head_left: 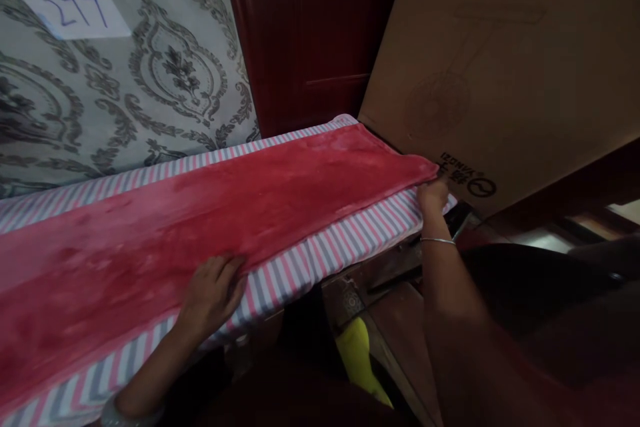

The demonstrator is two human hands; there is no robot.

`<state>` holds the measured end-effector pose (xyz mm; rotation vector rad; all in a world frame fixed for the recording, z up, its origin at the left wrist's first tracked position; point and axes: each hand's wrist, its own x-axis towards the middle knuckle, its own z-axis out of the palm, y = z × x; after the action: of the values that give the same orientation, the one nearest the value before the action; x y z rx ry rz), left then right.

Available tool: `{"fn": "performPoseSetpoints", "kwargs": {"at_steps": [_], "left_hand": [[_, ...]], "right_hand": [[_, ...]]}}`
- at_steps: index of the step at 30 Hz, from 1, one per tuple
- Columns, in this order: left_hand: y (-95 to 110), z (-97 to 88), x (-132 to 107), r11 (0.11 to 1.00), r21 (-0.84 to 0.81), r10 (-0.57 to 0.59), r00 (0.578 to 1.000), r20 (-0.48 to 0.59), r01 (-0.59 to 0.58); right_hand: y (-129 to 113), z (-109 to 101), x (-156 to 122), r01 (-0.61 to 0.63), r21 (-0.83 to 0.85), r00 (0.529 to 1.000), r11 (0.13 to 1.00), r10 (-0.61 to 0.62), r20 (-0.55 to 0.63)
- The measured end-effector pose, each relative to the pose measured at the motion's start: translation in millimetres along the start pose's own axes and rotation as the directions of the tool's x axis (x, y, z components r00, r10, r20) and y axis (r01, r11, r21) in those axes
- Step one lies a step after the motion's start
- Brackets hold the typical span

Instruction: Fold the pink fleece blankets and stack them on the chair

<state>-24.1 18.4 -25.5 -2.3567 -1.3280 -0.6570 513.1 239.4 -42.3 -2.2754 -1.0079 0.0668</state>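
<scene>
A long red plush cloth (300,170) lies along a narrow padded surface covered by a pink, grey and white striped sheet (320,260). At its near edge, left of the middle, is my left hand (213,293), with the fingers bent over the cloth's border and the thumb beside it. My right hand (434,195), with a thin bangle at the wrist, is closed on the cloth's right corner, which is drawn out to a point by the cardboard box. Its fingertips are partly hidden. The cloth shows smoothed and rumpled patches, paler toward the left.
A large printed cardboard box (500,67) leans at the right end. Behind stand a dark red wooden panel (305,33) and a patterned wall (185,73) bearing a paper marked 277 (80,13). Below, a yellow item (357,353) is near the tiled floor (400,320).
</scene>
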Motion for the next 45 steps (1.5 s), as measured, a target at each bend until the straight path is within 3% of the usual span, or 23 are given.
{"fn": "performPoseSetpoints", "kwargs": {"at_steps": [2,4,7,10,16,18,20,21,23,25,28,30,32,34,35,36,38,40,42,43,45], "left_hand": [[1,-2.2,-1,1.0,0.011,-0.002,1.0,0.01,0.002],[1,-2.5,-2,1.0,0.009,-0.021,0.999,0.047,0.02],[1,-0.1,-4,0.997,-0.024,-0.066,0.991,0.113,0.069],[2,2.7,-6,0.992,-0.064,-0.098,0.981,0.168,0.11],[3,3.0,-6,0.99,-0.081,-0.1,0.983,0.157,0.113],[3,3.7,-6,0.993,-0.068,-0.083,0.985,0.154,0.095],[5,5.1,-7,0.995,-0.059,-0.071,0.985,0.158,0.081],[6,5.6,-7,0.995,-0.06,-0.07,0.984,0.162,0.081],[11,4.9,-11,0.992,-0.078,-0.086,0.982,0.166,0.1],[18,-0.2,-17,0.985,-0.123,-0.099,0.979,0.178,0.122],[21,-19.4,-35,0.97,-0.202,-0.096,0.975,0.198,0.136],[10,-40.3,-54,0.958,-0.222,-0.139,0.972,0.19,0.18],[-15,-68.0,-81,0.938,-0.183,-0.268,0.949,0.165,0.296],[-50,-102.1,-118,0.879,-0.078,-0.46,0.879,0.124,0.471],[-69,-120.5,-139,0.823,-0.009,-0.564,0.82,0.095,0.567],[-88,-139.2,-160,0.746,0.068,-0.666,0.744,0.055,0.663],[-122,-174.0,-199,0.536,0.209,-0.834,0.552,-0.023,0.818],[-148,-201.8,-231,0.314,0.32,-0.935,0.35,-0.061,0.894],[-165,-220.3,-253,0.136,0.396,-0.983,0.174,-0.062,0.908],[-171,-226.2,-261,0.076,0.417,-0.992,0.109,-0.056,0.906],[-179,-233.1,-270,0.002,0.432,-0.999,0.023,-0.044,0.902]], "right_hand": [[4,0,-15,0.011,-0.148,0.999,0.989,-0.004,0.05],[8,0,-24,0.102,-0.231,0.992,0.968,-0.083,0.092],[15,-5,-25,0.245,-0.257,0.966,0.935,-0.214,0.142],[22,-11,-19,0.308,-0.284,0.949,0.908,-0.273,0.156],[16,-19,-14,0.277,-0.284,0.956,0.918,-0.233,0.179],[9,-23,-17,0.204,-0.264,0.965,0.943,-0.149,0.214],[-1,-26,-24,0.107,-0.224,0.982,0.969,-0.068,0.174],[-6,-27,-31,0.095,-0.188,0.989,0.978,-0.071,0.133],[-20,-27,-52,0.199,-0.093,0.979,0.976,-0.194,0.055],[-37,-24,-82,0.387,0.015,0.922,0.922,-0.387,0.032],[-66,-17,-143,0.592,0.195,0.785,0.782,-0.614,0.081],[-83,-12,-189,0.66,0.299,0.675,0.689,-0.719,0.168],[-97,-7,-232,0.696,0.387,0.546,0.604,-0.796,0.26],[-109,-1,-272,0.729,0.476,0.406,0.493,-0.87,0.28],[-114,2,-290,0.745,0.522,0.333,0.415,-0.91,0.248],[-119,5,-307,0.76,0.561,0.261,0.327,-0.945,0.196],[-129,10,-336,0.78,0.611,0.118,0.136,-0.991,0.07],[-140,15,-361,0.784,0.62,-0.01,-0.026,-1.0,-0.029],[-150,19,-382,0.783,0.609,-0.103,-0.129,-0.992,-0.077],[-154,21,-391,0.782,0.603,-0.136,-0.16,-0.987,-0.086],[-160,24,-407,0.782,0.59,-0.19,-0.198,-0.979,-0.077]]}}
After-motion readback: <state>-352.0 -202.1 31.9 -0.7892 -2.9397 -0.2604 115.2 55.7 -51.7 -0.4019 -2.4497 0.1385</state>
